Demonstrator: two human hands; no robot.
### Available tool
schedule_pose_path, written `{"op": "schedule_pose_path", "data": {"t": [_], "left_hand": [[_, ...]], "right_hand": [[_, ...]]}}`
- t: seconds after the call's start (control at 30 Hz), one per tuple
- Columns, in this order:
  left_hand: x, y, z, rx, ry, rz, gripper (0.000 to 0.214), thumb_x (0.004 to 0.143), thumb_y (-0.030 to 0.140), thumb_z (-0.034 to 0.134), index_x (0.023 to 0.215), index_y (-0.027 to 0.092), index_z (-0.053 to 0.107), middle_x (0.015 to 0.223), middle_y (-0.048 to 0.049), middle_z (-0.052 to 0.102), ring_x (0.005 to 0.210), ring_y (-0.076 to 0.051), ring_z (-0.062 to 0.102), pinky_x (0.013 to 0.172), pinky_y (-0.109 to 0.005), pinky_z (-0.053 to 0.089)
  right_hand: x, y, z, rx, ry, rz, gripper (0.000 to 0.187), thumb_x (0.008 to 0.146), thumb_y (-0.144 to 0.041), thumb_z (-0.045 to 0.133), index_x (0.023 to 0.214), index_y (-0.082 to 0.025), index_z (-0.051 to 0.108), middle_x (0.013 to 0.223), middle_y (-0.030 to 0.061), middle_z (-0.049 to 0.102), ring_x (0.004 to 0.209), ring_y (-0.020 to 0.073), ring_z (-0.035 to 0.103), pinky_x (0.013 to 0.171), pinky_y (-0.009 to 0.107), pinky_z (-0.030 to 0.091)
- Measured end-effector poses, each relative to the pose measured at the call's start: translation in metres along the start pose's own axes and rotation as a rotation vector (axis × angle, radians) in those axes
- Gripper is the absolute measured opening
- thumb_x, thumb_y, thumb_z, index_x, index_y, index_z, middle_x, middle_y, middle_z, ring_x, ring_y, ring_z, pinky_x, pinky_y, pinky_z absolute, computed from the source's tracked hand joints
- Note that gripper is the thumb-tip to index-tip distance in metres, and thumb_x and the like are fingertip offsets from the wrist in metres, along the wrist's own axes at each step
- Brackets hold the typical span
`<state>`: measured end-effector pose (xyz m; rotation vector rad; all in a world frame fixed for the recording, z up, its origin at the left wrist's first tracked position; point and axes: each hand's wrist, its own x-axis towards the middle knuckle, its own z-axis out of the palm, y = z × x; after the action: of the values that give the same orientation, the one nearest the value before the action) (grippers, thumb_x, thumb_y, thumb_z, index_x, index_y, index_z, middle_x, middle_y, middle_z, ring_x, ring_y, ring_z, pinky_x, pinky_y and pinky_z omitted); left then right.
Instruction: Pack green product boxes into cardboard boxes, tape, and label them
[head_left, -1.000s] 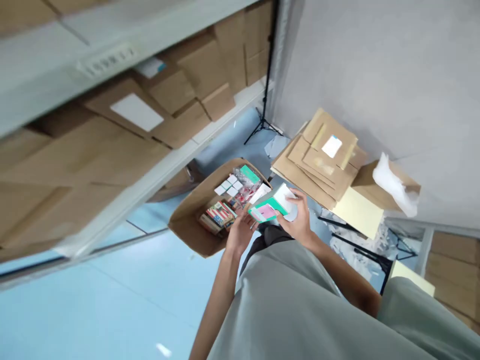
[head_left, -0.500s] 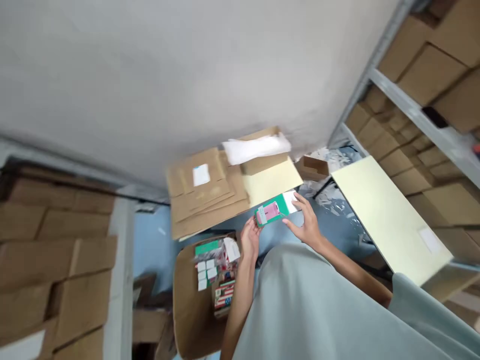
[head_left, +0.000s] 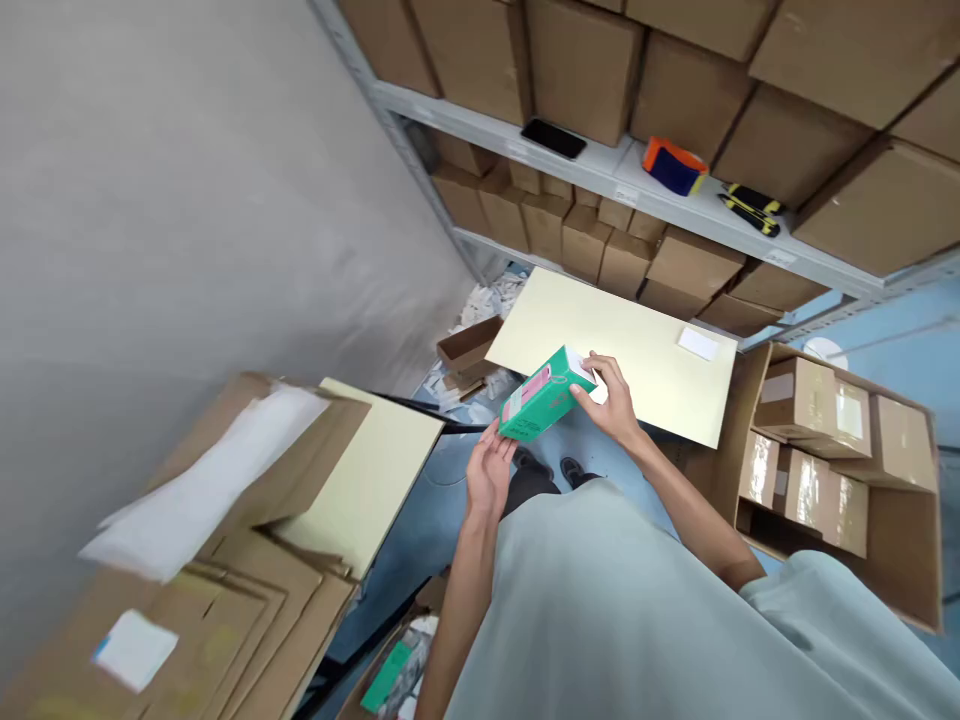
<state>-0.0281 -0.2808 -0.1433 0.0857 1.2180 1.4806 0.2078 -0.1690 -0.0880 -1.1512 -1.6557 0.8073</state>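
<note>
A green box (head_left: 541, 408) with a pink picture on one face and a white end is held in front of my body, tilted up to the right. My left hand (head_left: 489, 468) supports its lower left end, fingers bent under and against it. My right hand (head_left: 606, 398) grips the white upper end between thumb and fingers. Behind the box stands a pale yellow table (head_left: 615, 335), with a small white card (head_left: 698, 344) on its right part. What is inside the box cannot be seen.
Flattened cardboard (head_left: 247, 610) and white sheets (head_left: 225, 480) lie on another table at left. A large open carton (head_left: 896, 570) at right holds several brown boxes. Shelving behind carries cartons, a black phone (head_left: 553, 138) and yellow-black pliers (head_left: 752, 208). A small open box (head_left: 470, 347) sits among scraps.
My view has swung right, from the cardboard-covered table toward the pale yellow table and shelves. The green box stays in both hands, now turned so another side shows.
</note>
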Motion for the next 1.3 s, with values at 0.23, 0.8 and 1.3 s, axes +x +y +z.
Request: {"op": "schedule_pose_path", "data": {"t": [0.23,0.8,1.3], "left_hand": [[0.075,0.002,0.062,0.144,-0.126,-0.087,0.036,0.071,0.041,0.09,0.098,0.02,0.08,0.12,-0.0117,0.087,0.115,-0.028,0.081,0.109,-0.04,0.062],[0.196,0.065,0.149,0.391,-0.431,-0.242,0.031,0.078,0.027,0.089,0.107,0.016,0.087,0.116,-0.0122,0.088,0.114,-0.029,0.085,0.126,-0.055,0.059],[0.211,0.06,0.178,0.587,-0.436,-0.426,0.038,0.112,0.024,0.07,0.149,0.02,0.064,0.107,-0.0098,0.088,0.093,-0.02,0.088,0.105,-0.041,0.069]], "right_hand": [[0.031,0.033,-0.02,-0.019,0.218,0.235,0.043,0.105,-0.065,0.074,0.125,-0.026,0.073,0.128,0.011,0.068,0.115,0.0254,0.071,0.099,0.042,0.068],[0.139,0.05,-0.015,-0.286,0.43,0.277,0.05,0.101,-0.042,0.072,0.147,-0.024,0.081,0.127,0.0121,0.068,0.122,0.0309,0.069,0.114,0.047,0.061],[0.208,0.066,-0.022,-0.11,0.23,0.218,0.052,0.099,-0.032,0.071,0.15,-0.024,0.081,0.126,0.0092,0.072,0.122,0.0275,0.071,0.118,0.048,0.058]]}}
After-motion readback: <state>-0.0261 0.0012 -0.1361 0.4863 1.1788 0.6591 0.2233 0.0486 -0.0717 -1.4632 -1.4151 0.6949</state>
